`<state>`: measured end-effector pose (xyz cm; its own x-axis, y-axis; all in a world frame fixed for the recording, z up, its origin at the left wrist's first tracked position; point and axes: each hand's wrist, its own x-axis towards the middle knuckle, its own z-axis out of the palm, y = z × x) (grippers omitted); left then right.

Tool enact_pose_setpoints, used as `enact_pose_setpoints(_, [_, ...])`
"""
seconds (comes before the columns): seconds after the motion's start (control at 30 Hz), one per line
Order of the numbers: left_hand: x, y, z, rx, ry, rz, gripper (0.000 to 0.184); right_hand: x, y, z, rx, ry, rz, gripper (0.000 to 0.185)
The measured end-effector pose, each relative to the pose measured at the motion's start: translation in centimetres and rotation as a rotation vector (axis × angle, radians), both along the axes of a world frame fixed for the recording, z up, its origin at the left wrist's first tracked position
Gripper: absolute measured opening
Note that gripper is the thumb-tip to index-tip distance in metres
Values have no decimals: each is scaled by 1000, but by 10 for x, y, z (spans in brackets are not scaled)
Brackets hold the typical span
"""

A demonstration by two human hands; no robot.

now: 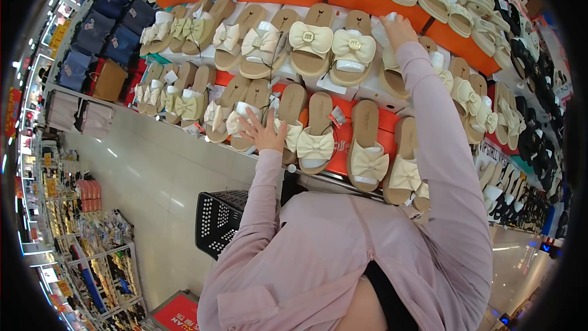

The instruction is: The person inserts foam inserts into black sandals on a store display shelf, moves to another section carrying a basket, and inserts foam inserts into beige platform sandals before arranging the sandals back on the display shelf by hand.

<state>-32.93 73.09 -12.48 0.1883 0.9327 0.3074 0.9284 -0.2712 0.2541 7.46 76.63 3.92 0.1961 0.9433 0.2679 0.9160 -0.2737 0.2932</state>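
Note:
Rows of cream and tan slide sandals with bows lie on a tiered display of boxes. My left hand [263,132] has its fingers spread over the lower row, at a cream bow sandal [291,119] and beside another with a white bow. My right hand [398,30] reaches to the upper row, its fingers bent at the white wrapping in a sandal [392,70]; the fingertips are partly hidden, so its hold is unclear. A sandal with a round-buckled bow [353,49] lies just left of my right hand.
An orange shelf strip [383,3] runs behind the upper row. A black perforated basket [214,220] stands below my left forearm. Racks of small goods [98,245] are at the lower left, folded blue items [113,24] at the upper left, black shoes [530,104] at the right.

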Motion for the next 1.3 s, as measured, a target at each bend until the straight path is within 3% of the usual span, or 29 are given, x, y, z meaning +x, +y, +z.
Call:
enact_pose_setpoints(0.23, [-5, -2, 7, -2, -68, -51, 51, -15, 7, -12, 59, -21, 23, 32])
enact_pose_setpoints(0.33, [-15, -6, 23, -1, -129, -166, 52, -25, 7, -14, -4, -6, -14, 31])
enact_pose_setpoints(0.4, [-27, -13, 41, -171, -178, -455, 58, -27, 3, -17, 118, -58, 64, 32])
enact_pose_setpoints(0.43, [-29, -11, 41, -81, -253, -471, 63, -26, 2, -18, 118, -63, 58, 32])
enact_pose_setpoints(0.53, [-40, 1, 39, -179, -288, -471, 62, -23, -4, -12, 205, 140, -4, 36])
enact_pose_setpoints(0.6, [-40, 3, 40, -152, -269, -474, 61, -17, -8, -2, 323, 578, -357, 43])
enact_pose_setpoints(0.73, [-40, 0, 40, -121, -220, -517, 59, -21, -37, 0, 234, 351, -494, 49])
enact_pose_setpoints(0.8, [-43, 1, 40, -99, -199, -540, 60, -27, -44, 2, 463, 198, -477, 56])
enact_pose_setpoints(0.83, [-44, 1, 42, -120, -163, -562, 61, -31, -46, 4, 693, 182, -332, 61])
enact_pose_setpoints(0.87, [-46, 1, 42, -141, -128, -583, 63, -34, -53, 6, 698, 171, -348, 61])
enact_pose_setpoints(0.93, [-50, 6, 40, -186, -119, -624, 68, -72, -76, 33, 809, 322, -115, 58])
enact_pose_setpoints(1.03, [-56, 9, 38, -166, -103, -698, 71, -140, -116, 21, 595, 425, -107, 50])
enact_pose_setpoints(1.1, [-58, 12, 41, -189, -48, -726, 78, -198, -137, 9, 280, 501, 78, 69])
enact_pose_setpoints(1.13, [-60, 13, 40, -195, -39, -748, 78, -209, -136, -9, -65, 626, 30, 84])
enact_pose_setpoints(1.17, [-61, 15, 40, -198, -26, -765, 83, -226, -150, -31, -33, 679, 168, 94])
enact_pose_setpoints(1.2, [-62, 16, 39, -201, -11, -783, 87, -244, -153, -45, -177, 713, 105, 101])
enact_pose_setpoints(1.3, [-64, 15, 37, -188, -47, -803, 91, -270, -158, -90, -210, 814, 9, 91])
